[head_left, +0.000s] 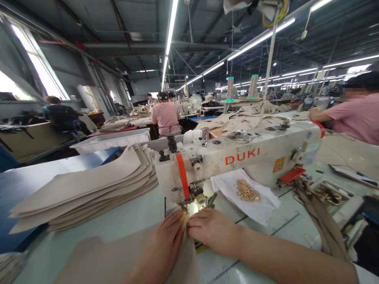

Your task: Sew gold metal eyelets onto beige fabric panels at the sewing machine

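A beige fabric panel [109,256] lies on the sewing machine table, its far end under the machine's needle and presser foot [185,207]. My left hand [166,240] rests on the panel just in front of the foot, fingers together and pressing the cloth. At the panel's right edge, my right hand [211,228] has its fingers curled and pinched on the cloth close to the needle. The two hands nearly touch at the fingertips. The white sewing machine [213,157] has "DUKI" in orange letters, and a small lamp glows by its needle.
A stack of beige panels [89,185] stands left of the machine. Behind the needle, gold-coloured rings [247,190] lie on a white cloth [266,205]. A parts tray [334,197] and brown strips [322,221] are at right. Co-workers in pink sit ahead and at right.
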Available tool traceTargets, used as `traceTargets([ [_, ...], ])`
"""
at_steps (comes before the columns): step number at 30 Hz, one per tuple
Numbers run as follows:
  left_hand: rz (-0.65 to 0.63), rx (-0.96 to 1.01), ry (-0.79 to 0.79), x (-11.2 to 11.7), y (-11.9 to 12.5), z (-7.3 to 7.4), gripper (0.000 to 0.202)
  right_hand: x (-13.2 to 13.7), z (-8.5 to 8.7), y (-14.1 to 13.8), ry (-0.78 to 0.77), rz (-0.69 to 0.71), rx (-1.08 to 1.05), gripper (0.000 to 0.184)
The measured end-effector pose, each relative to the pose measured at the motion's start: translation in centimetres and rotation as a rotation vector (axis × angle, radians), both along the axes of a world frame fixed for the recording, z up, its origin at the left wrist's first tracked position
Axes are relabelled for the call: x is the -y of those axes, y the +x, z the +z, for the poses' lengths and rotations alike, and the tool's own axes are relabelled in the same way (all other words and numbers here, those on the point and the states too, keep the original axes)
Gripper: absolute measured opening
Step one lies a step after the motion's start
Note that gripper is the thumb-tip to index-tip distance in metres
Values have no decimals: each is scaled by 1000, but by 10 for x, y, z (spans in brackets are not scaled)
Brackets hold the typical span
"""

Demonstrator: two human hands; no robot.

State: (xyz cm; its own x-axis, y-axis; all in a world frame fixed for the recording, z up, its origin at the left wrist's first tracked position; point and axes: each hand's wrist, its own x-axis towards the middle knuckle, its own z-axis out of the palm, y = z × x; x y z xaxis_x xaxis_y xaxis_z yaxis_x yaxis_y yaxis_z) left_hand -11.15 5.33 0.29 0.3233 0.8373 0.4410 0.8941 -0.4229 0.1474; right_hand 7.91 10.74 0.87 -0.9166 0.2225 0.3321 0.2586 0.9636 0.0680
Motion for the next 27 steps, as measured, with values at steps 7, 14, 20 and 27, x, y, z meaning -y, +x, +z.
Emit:
traceTargets([
  [7, 11, -24, 14, -3, -3, -1, 33, -3, 0, -1, -3, -11, -4, 15],
  [14, 6, 9, 19, -5, 1, 3, 32, -3, 3, -2, -28, -6, -4, 14],
  [20, 7, 13, 8, -4, 0, 4, 31, -3, 5, -1, -68, -5, 1, 13],
  [27, 8, 14, -33, -1, 2, 5, 32, 0, 3, -1, -85, -3, -5, 12],
])
